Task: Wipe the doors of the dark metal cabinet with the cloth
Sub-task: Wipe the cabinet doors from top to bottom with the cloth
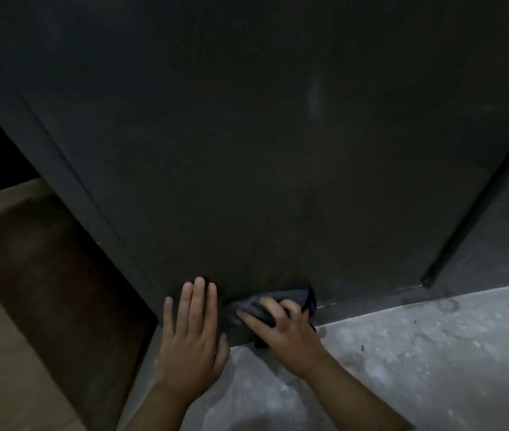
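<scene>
I'm on the wiping step at the door's (pixel 247 150) foot: my right hand (pixel 287 331) has its grip curled round the cloth (pixel 278 301), left hand (pixel 192 334) spread flat just beside it; next, I judge, a sideways sweep toward the seam.

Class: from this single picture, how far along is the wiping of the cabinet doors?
Done: cannot be told; a pale smear remains higher on the door. In hand: right hand presses the cloth at the door's bottom edge; left hand rests flat beside it. Left: the neighbouring door.
</scene>
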